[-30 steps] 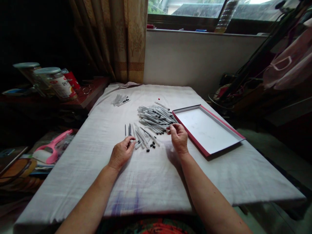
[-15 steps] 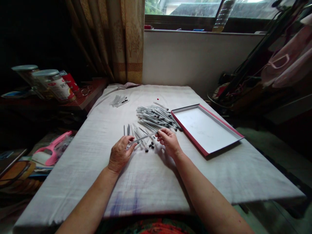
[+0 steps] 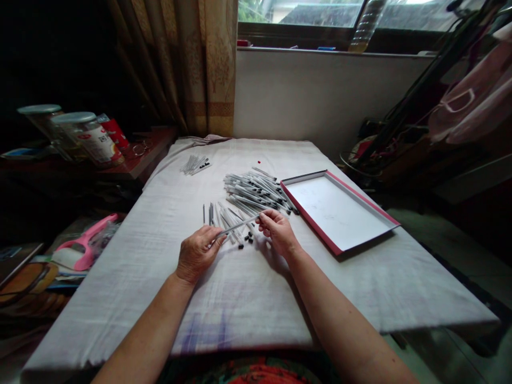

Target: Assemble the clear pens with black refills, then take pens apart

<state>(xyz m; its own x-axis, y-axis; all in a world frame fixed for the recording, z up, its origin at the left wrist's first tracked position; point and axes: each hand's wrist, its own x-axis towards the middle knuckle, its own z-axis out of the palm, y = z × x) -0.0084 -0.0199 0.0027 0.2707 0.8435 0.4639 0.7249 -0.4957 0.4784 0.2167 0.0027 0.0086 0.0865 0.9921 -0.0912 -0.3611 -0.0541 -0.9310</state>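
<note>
Between my two hands stretches a thin pen, held slantwise above the table. My left hand pinches its lower end, and my right hand grips the upper end in its fingertips. Under it lie loose pen barrels and dark refills. Several small black caps rest close to my right fingers. A big heap of capped pens spreads just beyond. What is inside the closed fingers is partly hidden.
A shallow red-edged box lid lies right of the heap on the white tablecloth. Clear tubes with black caps sit at the far left, a red bit at the back. Jars stand on a side table.
My left thumb and fingers have closed together on the pen's lower end, where they were more apart before. The right hand has hardly moved.
</note>
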